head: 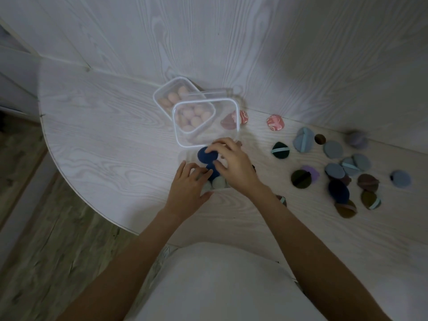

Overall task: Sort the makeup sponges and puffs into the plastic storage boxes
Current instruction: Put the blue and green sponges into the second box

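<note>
A clear plastic box (185,156) stands near the table's front edge, with dark blue and pale puffs inside. My right hand (234,163) reaches into it from the right, fingertips closed on a dark blue puff (203,155). My left hand (187,184) grips the box's near left corner, thumb outside and fingers over a pale puff (220,181). Behind it, a second clear box (162,93) holds several peach sponges (173,97). A clear piece with a white rim (177,135) lies partly over that box; whether it is a lid I cannot tell.
Several loose puffs lie to the right: two pink patterned ones (275,122), grey-blue ones (303,140), a dark green one with a teal strap (279,150), olive, purple and navy ones (338,191). The white table (104,135) curves off at the left above the floor. Wood-grain wall panels stand behind it.
</note>
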A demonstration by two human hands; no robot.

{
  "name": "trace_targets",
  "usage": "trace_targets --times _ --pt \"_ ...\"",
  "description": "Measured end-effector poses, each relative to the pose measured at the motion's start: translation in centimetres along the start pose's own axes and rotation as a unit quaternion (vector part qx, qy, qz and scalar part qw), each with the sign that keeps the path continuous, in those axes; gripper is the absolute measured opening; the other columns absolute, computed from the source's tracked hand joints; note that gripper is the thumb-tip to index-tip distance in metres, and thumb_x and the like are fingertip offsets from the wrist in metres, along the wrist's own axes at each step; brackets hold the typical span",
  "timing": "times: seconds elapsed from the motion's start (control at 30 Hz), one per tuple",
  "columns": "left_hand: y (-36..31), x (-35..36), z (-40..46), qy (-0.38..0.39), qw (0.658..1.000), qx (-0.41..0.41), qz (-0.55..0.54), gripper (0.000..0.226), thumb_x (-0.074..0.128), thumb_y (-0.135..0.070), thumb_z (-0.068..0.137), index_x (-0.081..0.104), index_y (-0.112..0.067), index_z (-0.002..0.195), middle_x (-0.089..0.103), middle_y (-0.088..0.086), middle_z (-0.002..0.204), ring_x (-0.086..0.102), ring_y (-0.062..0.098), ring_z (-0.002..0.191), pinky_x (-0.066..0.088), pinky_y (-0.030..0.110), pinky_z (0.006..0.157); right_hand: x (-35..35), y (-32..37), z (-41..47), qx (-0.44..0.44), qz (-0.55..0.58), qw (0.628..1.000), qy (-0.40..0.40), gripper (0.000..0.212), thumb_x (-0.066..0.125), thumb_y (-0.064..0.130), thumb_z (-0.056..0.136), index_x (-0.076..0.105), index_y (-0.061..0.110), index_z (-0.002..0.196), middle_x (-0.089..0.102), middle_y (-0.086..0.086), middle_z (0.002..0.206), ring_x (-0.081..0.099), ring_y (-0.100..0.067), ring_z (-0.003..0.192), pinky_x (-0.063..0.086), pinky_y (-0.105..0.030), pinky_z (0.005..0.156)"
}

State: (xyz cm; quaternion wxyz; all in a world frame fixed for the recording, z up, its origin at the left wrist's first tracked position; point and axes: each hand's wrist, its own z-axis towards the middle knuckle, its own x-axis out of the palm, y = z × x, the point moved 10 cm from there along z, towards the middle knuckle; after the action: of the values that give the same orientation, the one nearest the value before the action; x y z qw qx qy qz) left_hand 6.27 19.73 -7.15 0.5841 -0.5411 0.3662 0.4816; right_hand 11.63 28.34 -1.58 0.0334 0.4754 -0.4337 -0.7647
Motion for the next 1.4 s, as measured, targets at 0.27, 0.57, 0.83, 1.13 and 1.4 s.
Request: trace_targets --times 0.27,0.57,0.83,1.13,1.4 --pt "0.1 -0.4 -0.5 -0.004 1.0 -0.007 0.0 0.053 0.08 -0.031 0.067 0.064 -0.015 0.115 0.066 0.003 0.101 0.061 0.024 0.089 0.031 0.04 0.101 6.7 -0.5 0.5 -0.102 -0.213 0.965 0.115 0.021 0.072 0.004 0.073 0.07 0.008 0.094 0.064 -0.008 0.108 0.057 -0.025 0.097 0.046 -0.027 0.078" --pt "0.5 1.0 -0.7 0.037 0.999 -0.007 -0.04 0.058 0.078 -0.034 0.07 0.061 -0.015 0.122 0.056 0.018 0.12 0.057 0.031 0.106 0.04 0.047 0.101 7.5 -2.1 1.4 0.002 -0.287 0.93 0.228 0.016 0.053 0.014 0.088 0.06 0.013 0.102 0.066 -0.005 0.087 0.063 -0.023 0.078 0.034 -0.03 0.058" --pt "0.6 1.4 -0.3 0.075 0.996 0.001 -0.052 0.064 0.079 -0.035 0.066 0.06 -0.013 0.122 0.049 0.018 0.135 0.056 0.031 0.089 0.049 0.039 0.081 5.2 -2.7 -0.2 0.03 -0.202 0.976 0.074 0.021 0.059 0.008 0.085 0.069 0.009 0.103 0.07 -0.01 0.091 0.065 -0.026 0.079 0.042 -0.028 0.063" --pt "-1.6 2.1 0.8 0.091 0.99 -0.001 -0.107 0.06 0.084 -0.027 0.064 0.063 -0.009 0.118 0.05 0.023 0.13 0.057 0.038 0.099 0.051 0.045 0.081 -2.2 -4.3 -8.2 0.058 -0.149 0.984 -0.078 0.024 0.05 0.019 0.09 0.068 0.008 0.102 0.069 -0.006 0.092 0.063 -0.019 0.082 0.042 -0.019 0.073" --pt "-6.8 3.6 2.1 0.107 0.988 0.011 -0.111 0.06 0.081 -0.029 0.065 0.061 -0.013 0.12 0.046 0.018 0.135 0.051 0.035 0.107 0.054 0.042 0.077 -7.9 -9.7 -14.2 0.153 -0.135 0.971 -0.122 0.031 0.044 0.023 0.09 0.067 0.009 0.106 0.064 -0.01 0.111 0.055 -0.018 0.104 0.036 -0.019 0.094"
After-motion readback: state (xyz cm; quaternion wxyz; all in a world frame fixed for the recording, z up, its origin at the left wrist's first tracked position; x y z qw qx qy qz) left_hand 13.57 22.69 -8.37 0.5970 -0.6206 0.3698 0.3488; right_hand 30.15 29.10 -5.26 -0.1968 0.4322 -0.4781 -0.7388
